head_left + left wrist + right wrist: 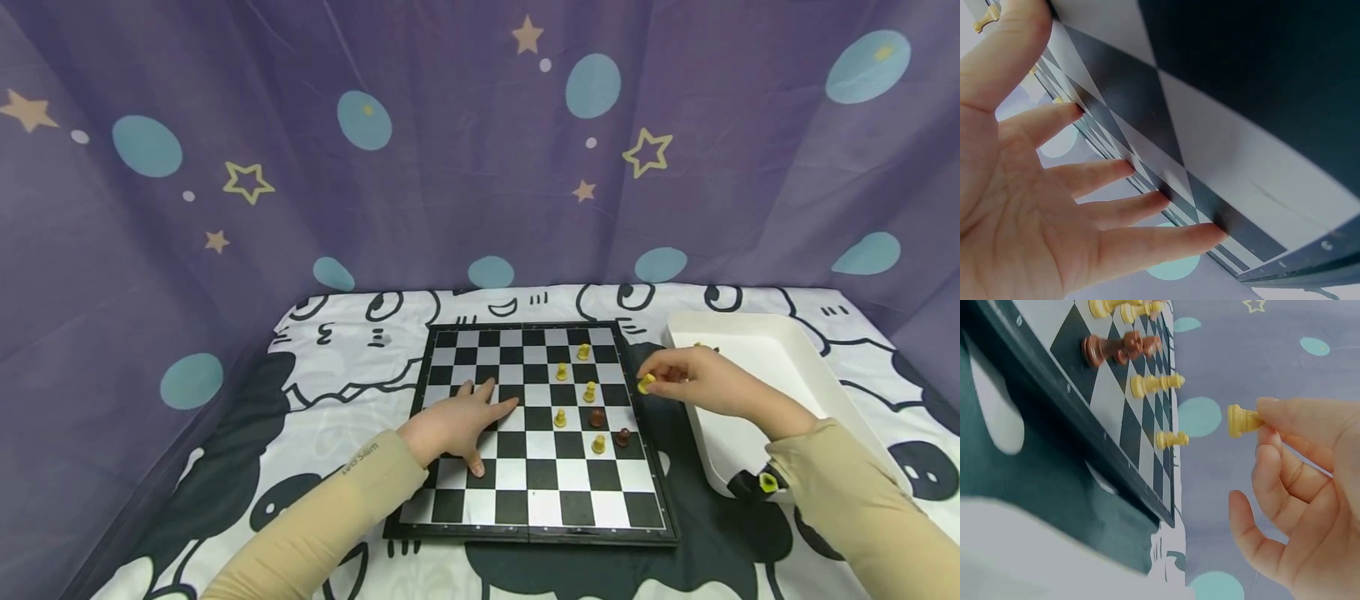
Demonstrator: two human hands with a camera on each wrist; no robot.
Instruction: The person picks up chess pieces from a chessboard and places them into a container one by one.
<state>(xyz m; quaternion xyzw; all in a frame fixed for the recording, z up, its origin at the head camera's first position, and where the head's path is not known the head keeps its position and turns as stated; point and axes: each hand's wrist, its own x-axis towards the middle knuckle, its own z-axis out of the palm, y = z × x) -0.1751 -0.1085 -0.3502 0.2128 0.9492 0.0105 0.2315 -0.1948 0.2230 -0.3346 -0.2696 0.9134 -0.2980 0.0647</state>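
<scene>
My left hand [457,423] rests on the left half of a black-and-white chessboard [542,475], its fingers spread and the fingertips touching the squares in the left wrist view. Just past the board's right edge, my right hand [693,379] pinches a yellow chess piece [1242,421] between thumb and fingers, base pointing away from the hand. Its top is hidden by the fingertips, so I cannot tell which piece it is. Several yellow chess pieces [590,392] and two dark brown chess pieces [597,417] stand on the board's right half.
A white tray [798,375] lies right of the board, under my right forearm, with small pieces partly hidden behind the hand. The board lies on a cartoon-print cloth [352,350]. A purple curtain [450,183] hangs behind.
</scene>
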